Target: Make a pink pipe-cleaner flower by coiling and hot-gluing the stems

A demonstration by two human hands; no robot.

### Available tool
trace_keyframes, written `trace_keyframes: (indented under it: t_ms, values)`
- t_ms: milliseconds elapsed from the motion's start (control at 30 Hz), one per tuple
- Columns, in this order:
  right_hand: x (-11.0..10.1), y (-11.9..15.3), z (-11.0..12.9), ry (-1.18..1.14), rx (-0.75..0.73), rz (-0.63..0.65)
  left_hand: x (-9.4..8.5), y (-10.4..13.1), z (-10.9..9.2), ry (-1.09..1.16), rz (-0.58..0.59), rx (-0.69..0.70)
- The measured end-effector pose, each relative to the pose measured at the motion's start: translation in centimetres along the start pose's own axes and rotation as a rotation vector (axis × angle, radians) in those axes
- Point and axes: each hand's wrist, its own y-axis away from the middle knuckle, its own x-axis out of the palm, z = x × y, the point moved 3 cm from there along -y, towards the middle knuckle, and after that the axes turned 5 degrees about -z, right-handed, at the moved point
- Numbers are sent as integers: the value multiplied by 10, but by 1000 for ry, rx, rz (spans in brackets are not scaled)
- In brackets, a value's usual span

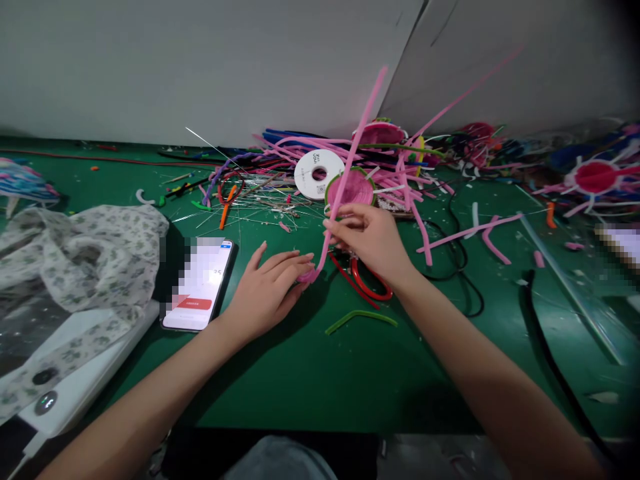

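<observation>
A long pink pipe cleaner slants up between my hands, its lower end bent into a small coil. My left hand pinches that coil at the fingertips. Higher up, my right hand grips the straight length between thumb and fingers. Just behind my right hand lies a pink coiled disc with a green rim. Red-handled scissors rest below it, partly hidden by the hand. A bent green pipe cleaner piece lies on the green table in front.
A phone with a lit screen lies left of my left hand, near a patterned cloth draped over a white object. Behind my hands are a white spool and heaped pipe cleaners. Black cable and a clear strip lie right.
</observation>
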Motion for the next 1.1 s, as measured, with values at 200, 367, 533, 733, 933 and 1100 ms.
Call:
trace_keyframes:
  t_ms: [200,367,533,733,933,1100]
  values:
    - [13,-19,0,144,-62,88,1,0,0,-11,-7,3]
    - [27,-30,10,342,-90,175,2,0,0,-18,-12,9]
    - [34,-32,15,484,-98,232,2,0,0,-23,-19,15]
    - [21,-30,7,351,57,260,2,1,0,-31,-35,13]
    - [15,-32,6,310,69,340,3,1,0,-32,-20,3]
    - [18,-29,13,376,15,313,2,1,0,-47,-25,21]
